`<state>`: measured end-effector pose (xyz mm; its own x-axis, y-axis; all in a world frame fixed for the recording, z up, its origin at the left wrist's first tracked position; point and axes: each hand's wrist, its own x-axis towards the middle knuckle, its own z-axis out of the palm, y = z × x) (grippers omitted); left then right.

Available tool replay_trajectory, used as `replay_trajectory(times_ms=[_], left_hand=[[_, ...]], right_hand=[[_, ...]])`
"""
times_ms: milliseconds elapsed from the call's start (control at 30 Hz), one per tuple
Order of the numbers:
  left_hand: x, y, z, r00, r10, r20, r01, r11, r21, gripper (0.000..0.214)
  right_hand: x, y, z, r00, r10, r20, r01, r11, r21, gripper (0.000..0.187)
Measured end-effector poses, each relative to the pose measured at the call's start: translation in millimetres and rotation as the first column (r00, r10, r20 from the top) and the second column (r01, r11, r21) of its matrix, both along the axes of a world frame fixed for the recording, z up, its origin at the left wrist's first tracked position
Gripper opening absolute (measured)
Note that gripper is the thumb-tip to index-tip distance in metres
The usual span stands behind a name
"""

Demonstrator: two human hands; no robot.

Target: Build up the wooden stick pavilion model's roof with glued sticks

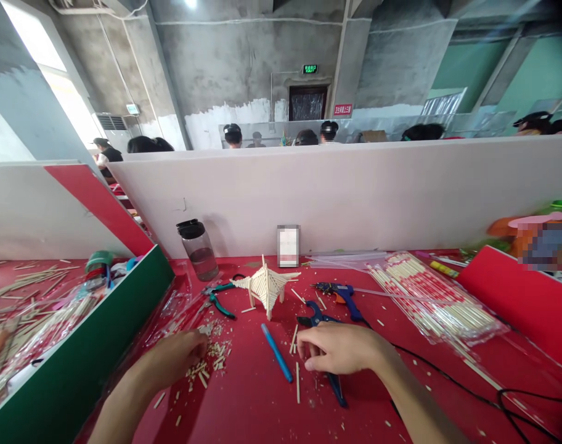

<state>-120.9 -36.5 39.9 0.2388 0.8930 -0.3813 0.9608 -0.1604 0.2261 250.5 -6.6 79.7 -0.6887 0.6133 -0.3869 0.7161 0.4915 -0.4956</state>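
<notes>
My left hand (183, 351) is at the edge of a pile of short wooden stick offcuts (219, 357), its fingers curled and their tips largely hidden. My right hand (331, 346) hovers over blue-handled cutters (337, 390), fingers loosely bent and apart, with nothing visible in them. Close to its fingertips lie loose wooden sticks (298, 382). A blue pen (277, 353) rests on the red table between my hands. Beyond it stands a pale star-shaped model built from thin sticks (265, 285), raised on stick legs.
A blue glue gun (339, 291) lies at the right, its black cable (440, 369) trailing across the table. Bagged sticks (429, 296) are farther right. Green-handled pliers (222, 306), a water bottle (198, 251) and a phone-like device (289, 245) are toward the white partition (355, 197). A green divider (87, 345) borders the left.
</notes>
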Motion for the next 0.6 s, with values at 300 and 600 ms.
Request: replay_trajectory(times_ms=[300, 600], left_hand=[[5, -17, -9.1, 0.996, 0.071, 0.061, -0.076, 0.993, 0.086, 0.020], [0, -28, -18.5, 0.974, 0.104, 0.201, -0.125, 0.988, 0.094, 0.024]], right_hand=[[4, 1, 0.7, 1.000, -0.009, -0.006, 0.009, 1.000, 0.007, 0.022], [6, 0, 3.6, 0.999, -0.018, -0.031, 0.018, 1.000, -0.006, 0.023]])
